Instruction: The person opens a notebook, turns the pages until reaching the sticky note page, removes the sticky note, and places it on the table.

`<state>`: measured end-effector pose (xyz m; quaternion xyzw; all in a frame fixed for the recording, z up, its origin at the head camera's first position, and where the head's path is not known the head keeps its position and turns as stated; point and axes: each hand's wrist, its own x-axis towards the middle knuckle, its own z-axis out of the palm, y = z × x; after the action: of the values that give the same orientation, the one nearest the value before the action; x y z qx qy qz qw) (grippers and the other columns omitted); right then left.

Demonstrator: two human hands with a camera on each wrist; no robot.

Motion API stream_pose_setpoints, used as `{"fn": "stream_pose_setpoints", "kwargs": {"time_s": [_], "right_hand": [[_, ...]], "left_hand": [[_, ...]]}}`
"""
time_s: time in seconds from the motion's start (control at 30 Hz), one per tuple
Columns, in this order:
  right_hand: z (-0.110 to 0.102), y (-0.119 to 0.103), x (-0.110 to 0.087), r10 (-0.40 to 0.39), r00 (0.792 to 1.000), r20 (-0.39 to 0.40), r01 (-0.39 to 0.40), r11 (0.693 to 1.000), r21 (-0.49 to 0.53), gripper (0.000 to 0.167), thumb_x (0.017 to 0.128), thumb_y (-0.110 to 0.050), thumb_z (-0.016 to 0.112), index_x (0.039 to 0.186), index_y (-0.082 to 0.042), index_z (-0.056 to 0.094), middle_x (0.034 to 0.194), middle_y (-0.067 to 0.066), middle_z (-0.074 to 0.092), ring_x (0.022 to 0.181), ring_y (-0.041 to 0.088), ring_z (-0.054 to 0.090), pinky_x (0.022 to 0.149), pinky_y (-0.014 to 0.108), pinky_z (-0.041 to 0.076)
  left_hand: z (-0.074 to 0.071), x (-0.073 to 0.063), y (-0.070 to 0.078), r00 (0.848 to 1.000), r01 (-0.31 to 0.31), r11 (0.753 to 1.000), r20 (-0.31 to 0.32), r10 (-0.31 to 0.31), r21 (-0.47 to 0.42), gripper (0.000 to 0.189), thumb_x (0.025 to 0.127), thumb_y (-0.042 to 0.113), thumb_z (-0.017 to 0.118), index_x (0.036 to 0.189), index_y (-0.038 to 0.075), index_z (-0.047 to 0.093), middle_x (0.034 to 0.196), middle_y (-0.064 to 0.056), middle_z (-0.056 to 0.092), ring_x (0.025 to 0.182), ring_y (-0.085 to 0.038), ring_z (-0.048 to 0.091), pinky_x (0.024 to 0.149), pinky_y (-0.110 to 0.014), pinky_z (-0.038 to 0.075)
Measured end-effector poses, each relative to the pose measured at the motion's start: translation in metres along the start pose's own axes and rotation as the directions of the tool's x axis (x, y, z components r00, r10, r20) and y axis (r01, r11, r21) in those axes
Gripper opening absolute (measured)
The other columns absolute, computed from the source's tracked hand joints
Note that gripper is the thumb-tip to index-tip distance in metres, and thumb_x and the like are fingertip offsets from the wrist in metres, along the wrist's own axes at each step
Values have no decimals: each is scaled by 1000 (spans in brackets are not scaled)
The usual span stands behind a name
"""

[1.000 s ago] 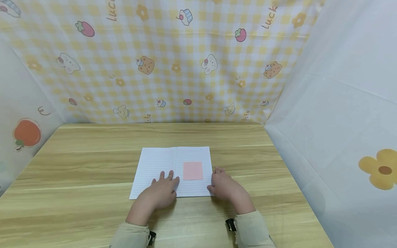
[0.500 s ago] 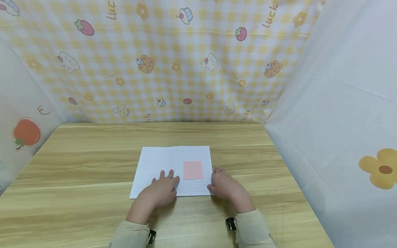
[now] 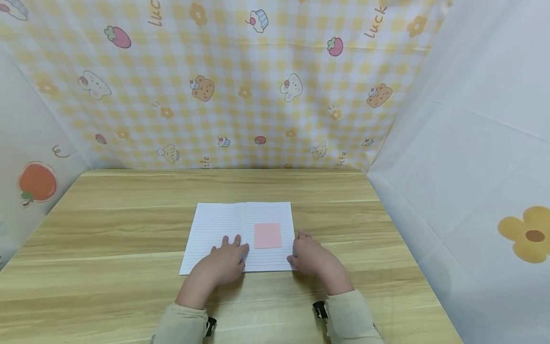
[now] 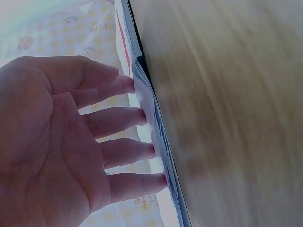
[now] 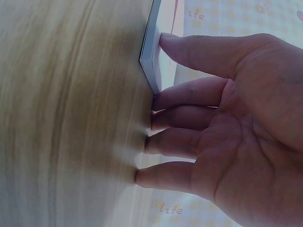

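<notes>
An open lined notebook (image 3: 216, 220) lies flat in the middle of the table. On its right page is a square pink sticky note (image 3: 268, 235). My left hand (image 3: 223, 263) rests spread on the lower left page, near the fold. In the left wrist view its straight fingertips (image 4: 150, 150) press on the pages, which dip under them. My right hand (image 3: 312, 258) is at the notebook's lower right edge. The right wrist view has its thumb (image 5: 199, 51) touching the page, while the other fingers stand beside the notebook's edge with their tips on the wood.
The wooden table (image 3: 107, 229) spreads around the notebook on all sides. Behind it hangs a yellow checked curtain (image 3: 245, 114), and white sheets (image 3: 464, 157) close off both sides. A black clip (image 3: 320, 310) shows at the right sleeve's cuff.
</notes>
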<state>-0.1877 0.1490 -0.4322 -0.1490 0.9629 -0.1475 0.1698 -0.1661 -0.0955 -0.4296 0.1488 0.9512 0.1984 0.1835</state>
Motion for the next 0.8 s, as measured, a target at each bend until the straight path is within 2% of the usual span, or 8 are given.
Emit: {"fn": "stream_pose_setpoints", "kwargs": {"time_s": [0.03, 0.27, 0.4, 0.47, 0.63, 0.7, 0.8], "right_hand": [[0, 0, 0, 2, 1000, 2, -2, 1000, 0, 32, 103, -19, 68, 107, 13, 70, 161, 41, 39, 154, 56, 38, 123, 66, 37], [0, -1, 2, -1, 1000, -1, 1, 1000, -4, 49, 104, -19, 68, 131, 21, 61, 161, 41, 39, 154, 55, 38, 124, 65, 37], [0, 0, 3, 2, 1000, -1, -2, 1000, 2, 43, 104, -20, 68, 121, 19, 67, 161, 41, 39, 154, 55, 37, 126, 62, 36], [2, 0, 3, 16, 1000, -8, -16, 1000, 17, 45, 104, -21, 67, 123, 20, 65, 162, 41, 38, 155, 54, 36, 127, 61, 35], [6, -7, 5, 42, 996, -80, -41, 999, 20, 65, 105, -24, 62, 149, 21, 44, 162, 41, 37, 155, 55, 35, 127, 62, 34], [6, -14, 8, 16, 994, -111, -18, 1000, -15, 65, 105, -23, 61, 152, 18, 42, 163, 41, 36, 156, 55, 35, 127, 63, 34], [4, -28, 13, -83, 989, -122, 68, 990, -120, 58, 105, -18, 59, 153, 12, 47, 165, 38, 35, 157, 52, 35, 127, 62, 34]], "left_hand": [[0, 0, 0, 1000, 0, 1000, -1, 0, 3, 47, 106, 10, 47, 151, -2, 55, 167, -34, 35, 155, -63, 25, 119, -81, 27], [-2, 0, 0, 1000, 0, 1000, -7, 0, 17, 47, 105, 10, 50, 150, -2, 56, 166, -34, 37, 155, -63, 27, 118, -81, 29], [-1, 1, -1, 1000, 3, 1000, -4, -3, 17, 48, 105, 9, 50, 150, -2, 56, 166, -34, 37, 155, -63, 27, 119, -81, 29], [-1, 1, -1, 1000, 6, 1000, -1, -6, 15, 48, 104, 9, 50, 150, -2, 56, 167, -34, 36, 155, -63, 27, 119, -81, 28], [1, 2, -2, 1000, 7, 1000, 0, -7, 15, 48, 104, 9, 51, 150, -2, 56, 167, -33, 36, 155, -62, 27, 119, -81, 28], [1, 2, -2, 1000, 8, 1000, -3, -8, 16, 48, 104, 10, 51, 150, -2, 57, 167, -33, 37, 155, -62, 27, 119, -80, 29], [1, 1, -2, 1000, 12, 1000, -6, -12, 17, 47, 105, 12, 53, 150, -1, 57, 167, -33, 37, 155, -62, 27, 119, -80, 29]]}}
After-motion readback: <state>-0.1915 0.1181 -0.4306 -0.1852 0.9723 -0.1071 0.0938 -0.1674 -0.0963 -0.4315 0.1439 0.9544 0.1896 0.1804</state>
